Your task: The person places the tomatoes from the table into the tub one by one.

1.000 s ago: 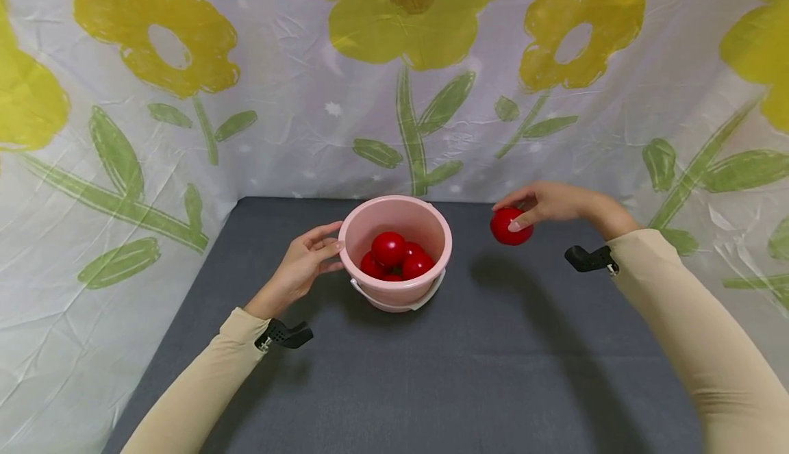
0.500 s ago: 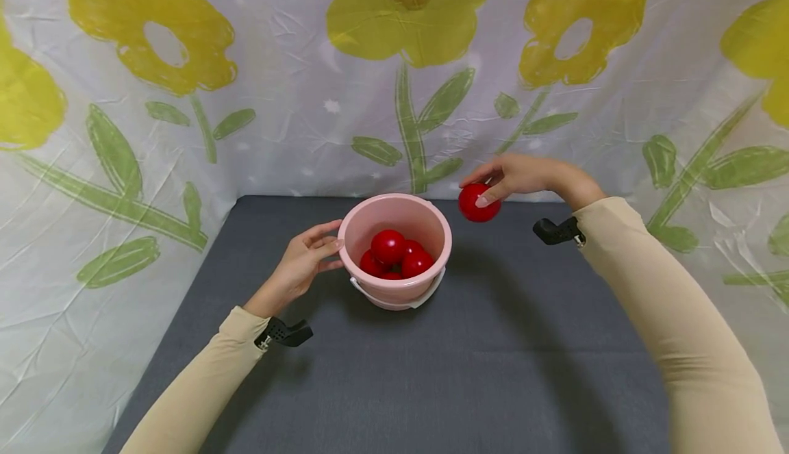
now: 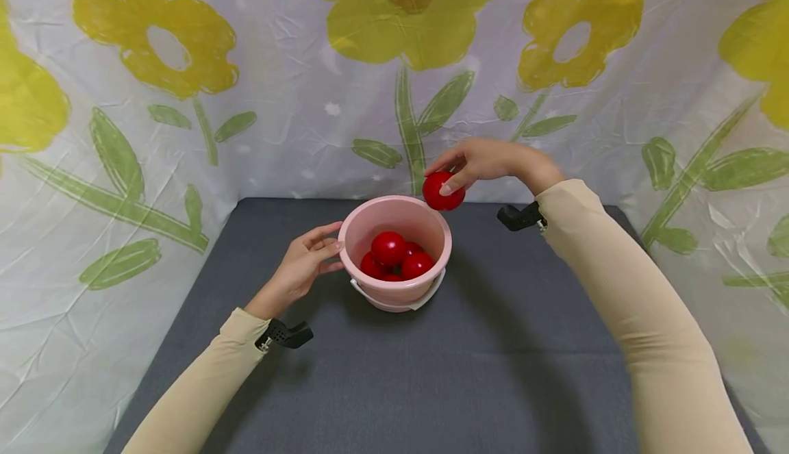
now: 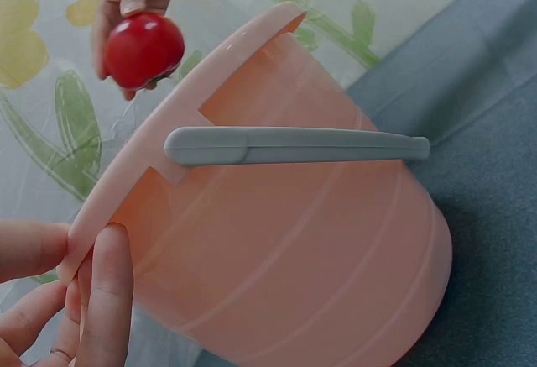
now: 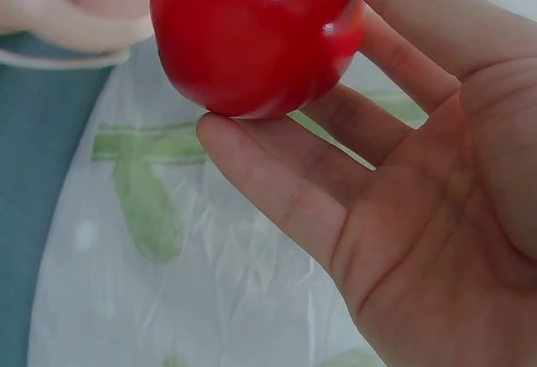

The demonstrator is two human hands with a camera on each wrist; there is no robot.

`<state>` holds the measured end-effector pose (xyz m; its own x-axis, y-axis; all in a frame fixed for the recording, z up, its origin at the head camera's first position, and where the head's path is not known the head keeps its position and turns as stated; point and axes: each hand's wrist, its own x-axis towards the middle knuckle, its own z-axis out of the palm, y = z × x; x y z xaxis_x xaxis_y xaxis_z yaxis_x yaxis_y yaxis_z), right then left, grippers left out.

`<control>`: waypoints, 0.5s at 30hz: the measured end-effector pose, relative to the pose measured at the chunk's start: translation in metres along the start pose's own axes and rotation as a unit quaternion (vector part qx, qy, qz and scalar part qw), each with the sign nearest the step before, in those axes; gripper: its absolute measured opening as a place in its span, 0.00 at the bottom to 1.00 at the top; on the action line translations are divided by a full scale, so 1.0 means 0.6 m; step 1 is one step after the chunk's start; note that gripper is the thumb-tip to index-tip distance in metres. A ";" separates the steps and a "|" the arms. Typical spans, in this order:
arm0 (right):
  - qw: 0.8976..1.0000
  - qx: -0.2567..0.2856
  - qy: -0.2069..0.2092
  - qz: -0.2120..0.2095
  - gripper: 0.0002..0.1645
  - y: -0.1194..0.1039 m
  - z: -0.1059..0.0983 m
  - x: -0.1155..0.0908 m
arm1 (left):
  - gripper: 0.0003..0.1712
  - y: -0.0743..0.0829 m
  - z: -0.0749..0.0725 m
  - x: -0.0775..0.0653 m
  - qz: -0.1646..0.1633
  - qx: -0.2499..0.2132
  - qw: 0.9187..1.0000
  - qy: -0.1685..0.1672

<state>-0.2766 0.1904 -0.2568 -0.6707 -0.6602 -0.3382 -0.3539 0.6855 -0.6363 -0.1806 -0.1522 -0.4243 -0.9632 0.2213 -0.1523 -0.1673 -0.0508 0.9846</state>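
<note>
A pink bucket (image 3: 397,295) stands upright on the dark table with several red tomatoes (image 3: 388,248) inside. My left hand (image 3: 301,262) pinches the left side of its rim, the thumb on one face and fingers on the other, as the left wrist view shows. My right hand (image 3: 487,159) holds another tomato (image 3: 442,191) between thumb and fingers. That tomato hangs at the far right of the bucket, overlapping the rim in the head view. In the right wrist view, the fingertips lie against the tomato's smooth underside.
The bucket's pale handle (image 4: 294,145) is folded down against its side. Dark grey cloth covers the table (image 3: 394,385). Behind and beside it hangs a white curtain (image 3: 296,125) with yellow flowers.
My right hand has carried its tomato leftward and away from me, from right of the bucket to its far right rim. My left hand stays on the rim.
</note>
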 end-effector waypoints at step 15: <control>0.999 -0.023 -0.009 -0.035 0.29 -0.030 0.028 0.056 | 0.32 -0.002 -0.001 0.002 -0.001 0.000 1.000 0.000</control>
<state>-0.2818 0.1508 -0.2684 -0.6318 -0.7123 -0.3058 -0.4303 0.6504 -0.6259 -0.1818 -0.1523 -0.4259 -0.9628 0.2222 -0.1535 -0.1687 -0.0512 0.9843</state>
